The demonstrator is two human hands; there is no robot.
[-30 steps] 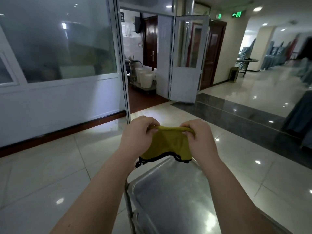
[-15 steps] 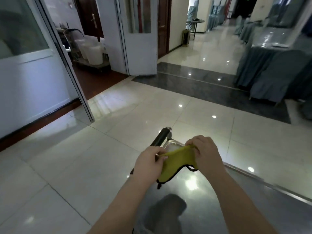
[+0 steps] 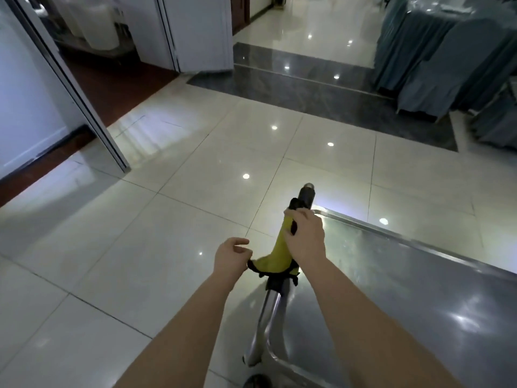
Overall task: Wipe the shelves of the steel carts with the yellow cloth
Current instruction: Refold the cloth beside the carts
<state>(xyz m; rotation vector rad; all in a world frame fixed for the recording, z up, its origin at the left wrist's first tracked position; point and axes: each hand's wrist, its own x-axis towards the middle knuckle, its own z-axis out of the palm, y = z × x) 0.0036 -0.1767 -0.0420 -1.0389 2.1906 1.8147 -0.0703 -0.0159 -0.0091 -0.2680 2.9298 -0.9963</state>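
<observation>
Status: yellow cloth (image 3: 275, 253) is draped over the cart handle (image 3: 270, 312), not on a shelf. Right hand (image 3: 306, 239) clamps it there, fingers curled round cloth and bar together, just short of the black grip's far end. Left hand (image 3: 232, 259) sits at the cloth's near edge with fingers loosely curled. Can't tell if they pinch the hem or only touch it.

Progress, as a judgement: shelf wiping isn't under way at this moment. Top shelf (image 3: 391, 289) has no cloth contact, so all of it looks left to do. Lower shelves are out of view and no other cart shows.

Edges: a raised rim (image 3: 414, 243) runs along the shelf's far side. The cloth will stop against it, and the corners will likely need fingertip pressure. The handle tube meets the frame at the near-left corner, which is tight for a flat stroke.

Room: open tiled floor (image 3: 167, 219) left and ahead. Door frame (image 3: 84, 107) is well apart on the left, covered chairs (image 3: 447, 65) well apart at far right. Arms should swing freely across the shelf.
</observation>
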